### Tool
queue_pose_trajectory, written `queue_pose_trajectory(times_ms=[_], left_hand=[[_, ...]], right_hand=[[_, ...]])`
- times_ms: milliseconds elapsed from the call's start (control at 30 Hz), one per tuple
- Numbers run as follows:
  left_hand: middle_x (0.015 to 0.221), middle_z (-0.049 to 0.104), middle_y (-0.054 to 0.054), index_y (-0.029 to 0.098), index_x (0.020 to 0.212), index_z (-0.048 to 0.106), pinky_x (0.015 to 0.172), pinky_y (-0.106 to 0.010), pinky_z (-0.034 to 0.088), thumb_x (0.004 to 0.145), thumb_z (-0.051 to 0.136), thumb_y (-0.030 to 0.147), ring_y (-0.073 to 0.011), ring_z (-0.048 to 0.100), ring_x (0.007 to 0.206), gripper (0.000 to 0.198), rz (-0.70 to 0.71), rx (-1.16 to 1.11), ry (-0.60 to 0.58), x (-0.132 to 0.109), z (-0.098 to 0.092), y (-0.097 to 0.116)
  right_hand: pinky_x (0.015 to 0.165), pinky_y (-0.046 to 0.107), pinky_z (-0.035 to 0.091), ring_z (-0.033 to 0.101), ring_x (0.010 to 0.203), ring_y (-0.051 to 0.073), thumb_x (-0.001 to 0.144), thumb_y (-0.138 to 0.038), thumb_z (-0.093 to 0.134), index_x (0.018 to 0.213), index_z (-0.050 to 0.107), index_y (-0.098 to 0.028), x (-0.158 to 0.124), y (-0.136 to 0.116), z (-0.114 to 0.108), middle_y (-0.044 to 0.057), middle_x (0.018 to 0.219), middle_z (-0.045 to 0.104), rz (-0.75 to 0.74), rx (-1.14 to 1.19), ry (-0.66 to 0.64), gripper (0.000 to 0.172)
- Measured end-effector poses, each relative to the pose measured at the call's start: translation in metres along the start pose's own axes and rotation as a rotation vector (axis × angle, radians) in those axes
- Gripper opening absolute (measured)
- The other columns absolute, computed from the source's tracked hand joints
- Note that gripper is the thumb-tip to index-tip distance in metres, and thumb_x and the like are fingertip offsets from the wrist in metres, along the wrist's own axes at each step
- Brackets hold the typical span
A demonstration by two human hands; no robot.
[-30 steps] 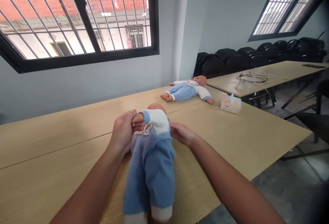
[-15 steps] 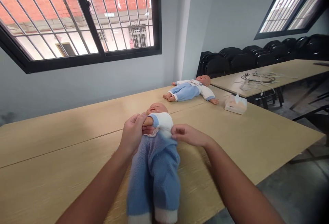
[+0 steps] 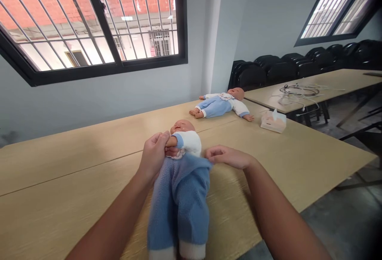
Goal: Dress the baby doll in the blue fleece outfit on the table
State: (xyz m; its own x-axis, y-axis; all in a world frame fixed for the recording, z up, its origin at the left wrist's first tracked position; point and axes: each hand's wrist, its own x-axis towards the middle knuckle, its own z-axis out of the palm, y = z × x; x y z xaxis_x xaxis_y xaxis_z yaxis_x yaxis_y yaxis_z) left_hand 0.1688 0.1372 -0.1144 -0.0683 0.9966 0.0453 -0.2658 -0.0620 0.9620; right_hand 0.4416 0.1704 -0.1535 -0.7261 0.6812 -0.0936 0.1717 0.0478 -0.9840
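On the table in front of me a baby doll point(image 3: 191, 142) lies on its back, its head pointing away from me. It wears a white top with blue cuffs and blue fleece trousers point(image 3: 192, 196) with white hems. My left hand point(image 3: 154, 152) is closed around the doll's hand and holds its arm across the chest. At the doll's side, my right hand point(image 3: 228, 156) pinches the waistband of the trousers and stretches it out to the right. The doll's feet are cut off or hidden at the lower edge of the view.
A second doll point(image 3: 219, 103) in similar clothes lies farther back on the wooden table point(image 3: 89, 172). Right of it stands a tissue box point(image 3: 273, 121). Coiled cables point(image 3: 300, 91) lie on another table, with black folding chairs point(image 3: 252, 75) behind. A barred window is at left.
My right hand has moved a little to the right, drawing the trouser waistband away from the doll's side. The left hand keeps its hold in the same place.
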Motion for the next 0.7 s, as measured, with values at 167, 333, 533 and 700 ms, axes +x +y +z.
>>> queue_pose_trajectory(times_ms=[167, 333, 533, 700], left_hand=[[0.056, 0.059, 0.005, 0.02, 0.072, 0.051, 0.051, -0.023, 0.053, 0.082, 0.071, 0.048, -0.0129, 0.063, 0.05, 0.036, -0.008, 0.023, -0.005, -0.001, 0.001, -0.003], [0.057, 0.06, 0.005, 0.019, 0.073, 0.055, 0.051, -0.025, 0.054, 0.084, 0.068, 0.051, -0.014, 0.064, 0.051, 0.036, -0.006, 0.101, -0.021, -0.003, 0.004, -0.008], [0.058, 0.061, 0.003, 0.02, 0.071, 0.053, 0.052, -0.027, 0.054, 0.085, 0.065, 0.053, -0.0168, 0.066, 0.053, 0.038, 0.014, 0.18, -0.041, -0.006, 0.006, -0.01], [0.067, 0.066, -0.001, 0.021, 0.069, 0.05, 0.065, -0.03, 0.054, 0.097, 0.052, 0.051, -0.017, 0.065, 0.064, 0.041, 0.214, 0.514, -0.283, -0.034, 0.021, -0.017]], right_hand=[[0.078, 0.031, 0.039, 0.05, 0.08, 0.017, 0.087, -0.05, 0.069, 0.082, 0.067, -0.019, 0.001, 0.004, 0.001, 0.001, 0.083, 0.059, 0.07, -0.041, -0.021, 0.032], [0.078, 0.029, 0.039, 0.049, 0.08, 0.016, 0.087, -0.054, 0.073, 0.083, 0.065, -0.018, 0.008, 0.002, 0.009, -0.001, 0.082, 0.058, -0.012, -0.093, -0.035, 0.036], [0.069, 0.03, 0.038, 0.049, 0.07, 0.016, 0.09, -0.072, 0.06, 0.079, 0.062, -0.019, 0.01, 0.001, 0.006, 0.0, 0.072, 0.057, -0.062, -0.088, 0.259, 0.053], [0.058, 0.031, 0.042, 0.061, 0.062, 0.02, 0.091, -0.088, 0.027, 0.101, 0.066, -0.019, 0.01, 0.009, 0.011, 0.005, 0.068, 0.068, 0.096, 0.16, 0.199, 0.08]])
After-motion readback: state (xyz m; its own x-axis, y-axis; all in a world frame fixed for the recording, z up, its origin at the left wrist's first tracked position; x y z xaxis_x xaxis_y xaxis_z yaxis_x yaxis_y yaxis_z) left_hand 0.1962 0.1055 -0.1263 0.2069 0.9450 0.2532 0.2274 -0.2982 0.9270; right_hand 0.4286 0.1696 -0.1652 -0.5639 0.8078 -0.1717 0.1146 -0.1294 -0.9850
